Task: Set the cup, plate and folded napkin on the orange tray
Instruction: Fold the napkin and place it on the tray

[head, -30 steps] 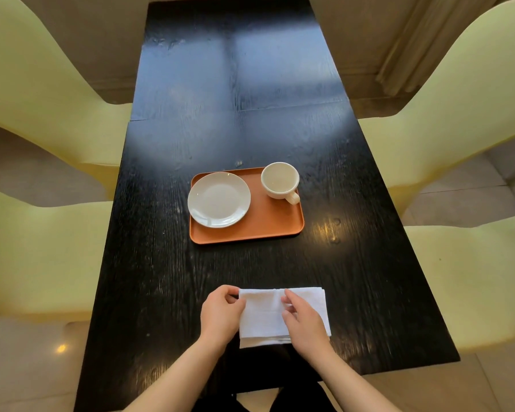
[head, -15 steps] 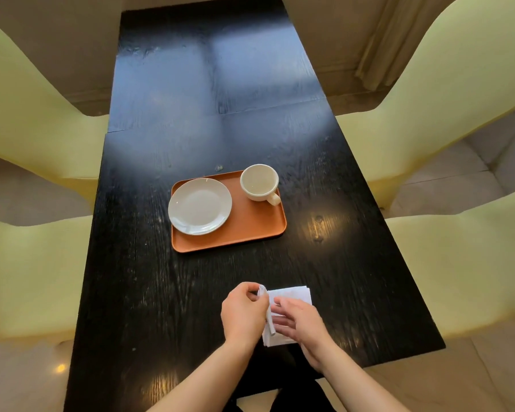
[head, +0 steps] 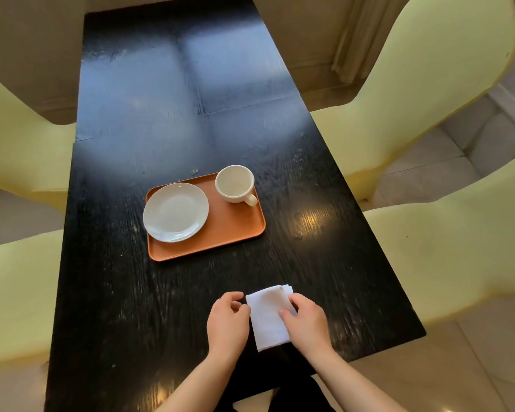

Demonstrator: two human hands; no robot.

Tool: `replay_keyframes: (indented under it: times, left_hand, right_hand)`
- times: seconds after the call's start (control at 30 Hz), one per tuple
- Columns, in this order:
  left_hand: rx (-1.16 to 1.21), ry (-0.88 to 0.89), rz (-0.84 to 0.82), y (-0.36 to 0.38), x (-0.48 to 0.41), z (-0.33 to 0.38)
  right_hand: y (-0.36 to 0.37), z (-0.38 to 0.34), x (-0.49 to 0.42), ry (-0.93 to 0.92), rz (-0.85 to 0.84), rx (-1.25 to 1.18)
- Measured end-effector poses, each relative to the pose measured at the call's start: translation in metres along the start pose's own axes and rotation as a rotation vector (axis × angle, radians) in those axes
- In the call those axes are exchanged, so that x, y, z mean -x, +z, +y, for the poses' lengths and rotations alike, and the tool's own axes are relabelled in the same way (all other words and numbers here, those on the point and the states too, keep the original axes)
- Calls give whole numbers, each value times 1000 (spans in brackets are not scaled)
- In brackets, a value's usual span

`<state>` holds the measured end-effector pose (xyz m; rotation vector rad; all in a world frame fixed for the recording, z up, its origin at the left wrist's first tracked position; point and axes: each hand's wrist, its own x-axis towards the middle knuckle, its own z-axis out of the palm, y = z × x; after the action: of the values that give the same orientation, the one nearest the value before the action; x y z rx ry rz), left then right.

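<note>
An orange tray [head: 229, 230] lies on the black table [head: 149, 292]. On its left half sits a white plate [head: 175, 212]; a cream cup [head: 235, 184] stands at its back right corner, handle pointing toward me. A white napkin [head: 266, 319], folded into a narrow rectangle, lies near the table's front edge, apart from the tray. My left hand [head: 227, 319] curls against the napkin's left edge. My right hand [head: 305, 321] rests on its right side, fingers pressing the cloth and covering part of it.
Pale yellow chairs flank the table: two on the left [head: 18, 144] and two on the right [head: 422, 93]. A small dark speck [head: 194, 171] lies just behind the tray. Curtain folds [head: 360, 34] hang at the back right.
The napkin went from a wide rectangle to a narrower folded one; my left hand brought its left side over and both hands now rest at its edges. The view shifted.
</note>
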<state>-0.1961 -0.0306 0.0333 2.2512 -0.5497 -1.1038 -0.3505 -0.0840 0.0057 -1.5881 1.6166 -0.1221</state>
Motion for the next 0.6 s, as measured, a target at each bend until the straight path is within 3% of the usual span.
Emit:
replay_keyframes:
  times: [0.1,0.3,0.6]
  left_hand:
    - [-96,-45,-38,4,-2,-4]
    - [-196,-28,-76,13,-4,-8]
    - [-657,475,-130,23,3,-26]
  right_hand:
    - [3,8,1,-20,110,92]
    - [1,15,-4,74,136,34]
    - [0,17,-17,91,132,44]
